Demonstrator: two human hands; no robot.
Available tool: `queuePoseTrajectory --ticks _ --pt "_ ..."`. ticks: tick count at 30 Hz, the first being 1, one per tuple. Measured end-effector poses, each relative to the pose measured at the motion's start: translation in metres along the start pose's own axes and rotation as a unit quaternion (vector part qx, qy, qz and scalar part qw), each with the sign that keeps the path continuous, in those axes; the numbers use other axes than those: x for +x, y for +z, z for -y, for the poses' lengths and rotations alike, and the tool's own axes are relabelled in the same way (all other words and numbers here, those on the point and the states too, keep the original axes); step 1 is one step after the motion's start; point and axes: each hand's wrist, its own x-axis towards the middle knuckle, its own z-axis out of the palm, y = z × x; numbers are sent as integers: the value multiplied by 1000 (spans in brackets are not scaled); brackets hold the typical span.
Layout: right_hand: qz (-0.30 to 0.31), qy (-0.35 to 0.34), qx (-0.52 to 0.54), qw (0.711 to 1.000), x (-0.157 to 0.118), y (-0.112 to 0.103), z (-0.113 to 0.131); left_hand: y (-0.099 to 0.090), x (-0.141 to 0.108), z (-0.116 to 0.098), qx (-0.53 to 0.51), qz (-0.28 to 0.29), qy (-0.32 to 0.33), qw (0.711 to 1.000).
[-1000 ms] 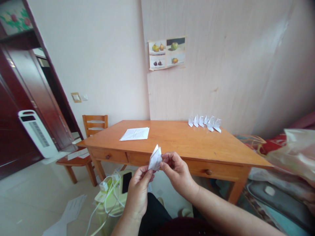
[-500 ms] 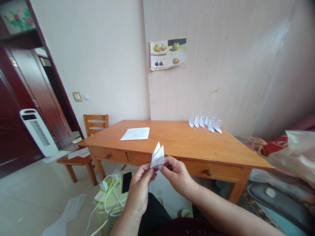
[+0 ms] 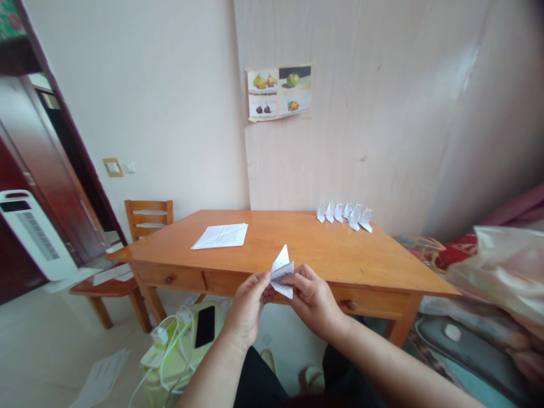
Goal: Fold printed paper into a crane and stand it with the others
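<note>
A small piece of folded white paper [image 3: 281,262] with pointed flaps is held in the air before the table's front edge. My left hand [image 3: 250,303] pinches its left side between thumb and fingers. On its right side, the fingers of my right hand [image 3: 312,294] are closed on a flap. One tip points up and another points down between the hands. Some of my fingertips are hidden behind the paper. Several folded white paper pieces [image 3: 339,212] stand in a group at the table's back right.
A stack of printed sheets [image 3: 221,236] lies on the left of the wooden table [image 3: 293,238]. Lower left, a phone [image 3: 205,326] and white cables [image 3: 172,351] rest on a greenish stool. A chair [image 3: 148,218] stands left; plastic bags [image 3: 505,266] are piled right.
The folded paper has been turned and its flaps spread wider, one now pointing down. My right fingers have moved up onto a flap. The view has shifted slightly to the right.
</note>
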Motion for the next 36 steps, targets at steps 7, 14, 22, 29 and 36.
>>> queuePoseTrajectory --ticks 7,14,22,29,36 --pt "-1 30 -90 996 7 -28 -40 30 52 10 68 39 -34 996" --pt "-10 101 -184 978 30 -56 -100 58 108 24 190 -16 17 981" --pt "37 141 -285 947 61 -69 -148 92 184 29 180 3 48 982" --pt "84 122 -306 940 72 -68 -172 107 231 42 219 97 32 970" --pt "123 74 -297 944 63 -66 -177 95 247 67 250 125 6 960"
